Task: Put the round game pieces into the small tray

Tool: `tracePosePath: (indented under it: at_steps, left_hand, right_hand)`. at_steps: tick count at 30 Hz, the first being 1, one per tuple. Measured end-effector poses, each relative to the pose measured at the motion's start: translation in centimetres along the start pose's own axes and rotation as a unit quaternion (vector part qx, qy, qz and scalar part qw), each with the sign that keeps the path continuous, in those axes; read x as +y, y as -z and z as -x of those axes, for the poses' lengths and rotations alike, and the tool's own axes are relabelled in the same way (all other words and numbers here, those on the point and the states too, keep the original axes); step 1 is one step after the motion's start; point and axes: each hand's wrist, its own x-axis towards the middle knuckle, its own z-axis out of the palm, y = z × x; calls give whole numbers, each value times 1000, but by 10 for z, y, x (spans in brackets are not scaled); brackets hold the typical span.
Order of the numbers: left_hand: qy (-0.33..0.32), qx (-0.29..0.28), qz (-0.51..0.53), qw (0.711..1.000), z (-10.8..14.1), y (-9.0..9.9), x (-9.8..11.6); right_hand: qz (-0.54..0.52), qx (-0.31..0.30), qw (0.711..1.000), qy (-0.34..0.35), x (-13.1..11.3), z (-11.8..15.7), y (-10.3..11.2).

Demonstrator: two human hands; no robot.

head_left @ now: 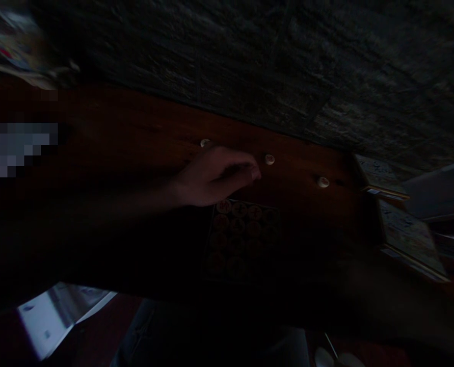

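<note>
My left hand [221, 176] is over the wooden table, its thumb and fingertips pressed together; anything between them is hidden. Below it, a square tray [279, 210] holds rows of round game pieces, and a piece with a red character [223, 206] sits in its upper left corner. One loose round piece [205, 143] lies just behind my left hand, another [270, 159] lies right of its fingertips, and a third [323, 182] is farther right. My right forearm reaches in from the lower right, but my right hand [299, 244] is lost in deep shadow beside the tray.
A dark stone-patterned wall [249, 66] runs behind the table [135, 122]. Two framed, patterned boxes [412, 234] stand at the right. A pale, colourful item [24, 48] is at the upper left. White objects [45, 323] show below the table's edge.
</note>
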Motion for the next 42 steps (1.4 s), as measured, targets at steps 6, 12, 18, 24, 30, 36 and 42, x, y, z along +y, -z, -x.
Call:
tracePosePath:
  at_steps: [6, 12, 18, 24, 30, 36, 42]
  left_hand:
    - [-30, 16, -32, 999, -2, 3, -8]
    - [11, 78, -43, 996, -9, 7, -26]
    - [18, 79, -64, 995, -14, 9, -38]
    - [22, 55, -95, 994, -11, 10, -35]
    - [42, 37, -106, 993, -8, 11, -30]
    - [12, 19, -78, 997, -9, 10, -20]
    - [52, 34, 30, 998, -10, 5, -20]
  right_hand:
    - [-74, 108, 990, -49, 25, -48, 22]
    - [-29, 248, 949, -191, 82, -60, 22]
    - [34, 162, 948, -270, 116, -96, 20]
    - [134, 162, 934, -290, 116, -118, 1]
    - [40, 189, 964, -183, 101, -104, -19]
    - [-124, 253, 959, -5, 104, -98, -30]
    - [-170, 240, 956, -19, 106, -101, -29]
